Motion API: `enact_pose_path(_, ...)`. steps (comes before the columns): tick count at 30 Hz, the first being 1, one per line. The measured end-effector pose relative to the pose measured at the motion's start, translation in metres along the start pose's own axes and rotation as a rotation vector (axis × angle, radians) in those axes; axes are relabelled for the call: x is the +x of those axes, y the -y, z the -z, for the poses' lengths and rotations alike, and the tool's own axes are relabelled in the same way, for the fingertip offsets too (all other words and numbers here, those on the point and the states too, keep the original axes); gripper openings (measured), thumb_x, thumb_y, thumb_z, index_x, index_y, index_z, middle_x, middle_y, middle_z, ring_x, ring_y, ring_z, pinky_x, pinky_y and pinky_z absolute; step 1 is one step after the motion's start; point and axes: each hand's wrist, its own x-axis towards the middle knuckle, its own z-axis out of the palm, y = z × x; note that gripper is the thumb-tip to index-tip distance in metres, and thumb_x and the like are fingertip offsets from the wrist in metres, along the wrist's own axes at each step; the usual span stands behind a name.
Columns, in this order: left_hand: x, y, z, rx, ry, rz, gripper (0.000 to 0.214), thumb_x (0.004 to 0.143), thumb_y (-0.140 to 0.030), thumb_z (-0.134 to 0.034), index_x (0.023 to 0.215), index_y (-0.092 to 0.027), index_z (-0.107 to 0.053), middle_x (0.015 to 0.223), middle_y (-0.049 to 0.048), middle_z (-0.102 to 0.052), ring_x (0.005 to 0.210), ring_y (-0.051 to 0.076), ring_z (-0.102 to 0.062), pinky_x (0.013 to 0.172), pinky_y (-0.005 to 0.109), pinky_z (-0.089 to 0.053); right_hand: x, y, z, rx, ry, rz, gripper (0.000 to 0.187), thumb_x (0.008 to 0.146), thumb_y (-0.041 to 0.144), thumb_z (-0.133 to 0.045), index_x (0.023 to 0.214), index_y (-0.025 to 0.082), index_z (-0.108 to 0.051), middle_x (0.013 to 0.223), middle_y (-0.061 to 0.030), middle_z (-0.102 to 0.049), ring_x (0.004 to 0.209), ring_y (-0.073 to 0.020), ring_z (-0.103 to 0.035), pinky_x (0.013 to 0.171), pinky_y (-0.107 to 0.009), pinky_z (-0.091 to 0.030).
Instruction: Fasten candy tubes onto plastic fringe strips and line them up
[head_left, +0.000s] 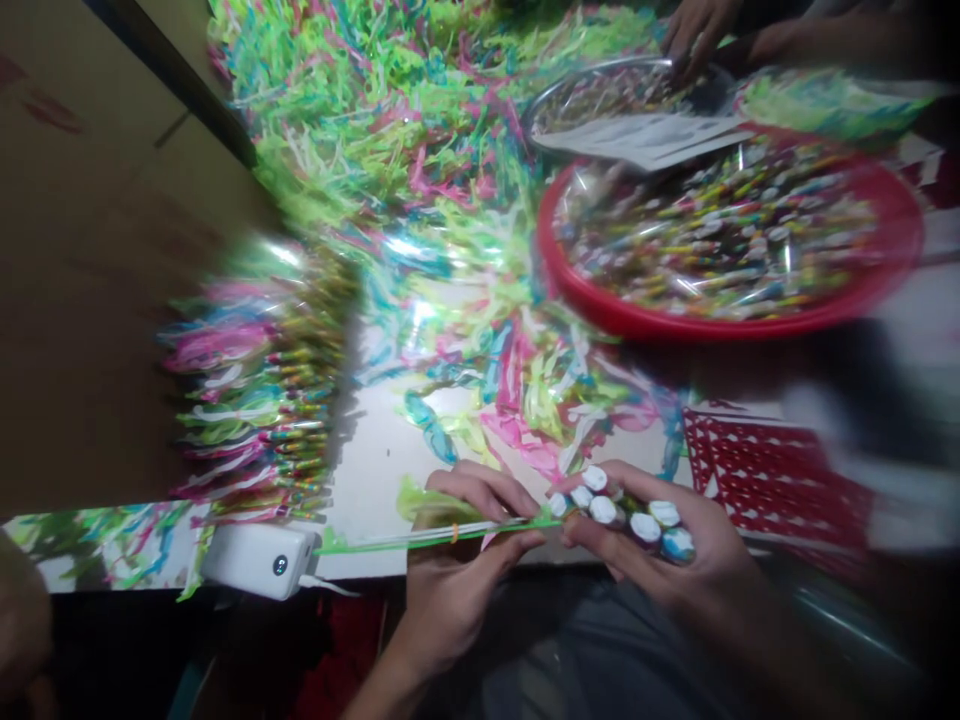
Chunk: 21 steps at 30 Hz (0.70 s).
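My left hand (465, 540) is closed in a pinch on a thin green strip (420, 538) that runs left toward a white box. My right hand (660, 540) is closed round a bundle of small sticks with white round ends (622, 512), several side by side. The strip's right end meets the bundle between my two hands. Both hands hover at the near edge of a white table (375, 460), over my lap.
A red basin (720, 315) full of small coloured sticks stands at the right. Heaps of green, pink and blue plastic shreds (390, 150) cover the table. A stack of finished tasselled sticks (262, 390) lies left. A white box (259, 560) sits at the edge. Another person's hand (694, 30) reaches into a metal bowl (600, 90).
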Motion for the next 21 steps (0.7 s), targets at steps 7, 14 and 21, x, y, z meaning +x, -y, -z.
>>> enact_pose_path(7, -0.001, 0.000, 0.009, 0.061, 0.103, -0.107, 0.034, 0.082, 0.003, -0.077, 0.092, -0.025, -0.061, 0.089, -0.0014, -0.071, 0.084, 0.019, -0.071, 0.078, 0.035, -0.058, 0.002, -0.010, 0.003, -0.119, -0.008, 0.094, 0.036, 0.071, 0.050, -0.085, 0.097, 0.026, -0.080, 0.078, -0.0036, -0.074, 0.066, -0.0196, -0.063, 0.052, -0.025, -0.048)
enact_pose_path(14, 0.000, 0.001, 0.007, -0.009, 0.048, -0.036, 0.034, 0.080, 0.005, -0.077, 0.085, -0.024, -0.060, 0.083, -0.0028, -0.069, 0.081, 0.016, -0.068, 0.073, 0.030, -0.056, -0.001, -0.014, 0.008, -0.245, 0.138, 0.307, 0.016, 0.082, 0.043, -0.080, 0.087, 0.028, -0.078, 0.074, 0.0007, -0.074, 0.069, -0.0179, -0.065, 0.071, -0.027, -0.051)
enact_pose_path(21, 0.004, 0.018, -0.003, -0.025, -0.053, 0.153, 0.020, 0.089, -0.023, -0.082, 0.098, -0.022, -0.064, 0.098, -0.0007, -0.071, 0.093, 0.014, -0.068, 0.086, 0.024, -0.054, 0.011, -0.006, -0.003, 0.045, 0.121, 0.028, 0.039, 0.078, 0.055, -0.081, 0.096, 0.021, -0.075, 0.062, 0.0011, -0.067, 0.047, -0.0100, -0.044, 0.048, -0.024, -0.038)
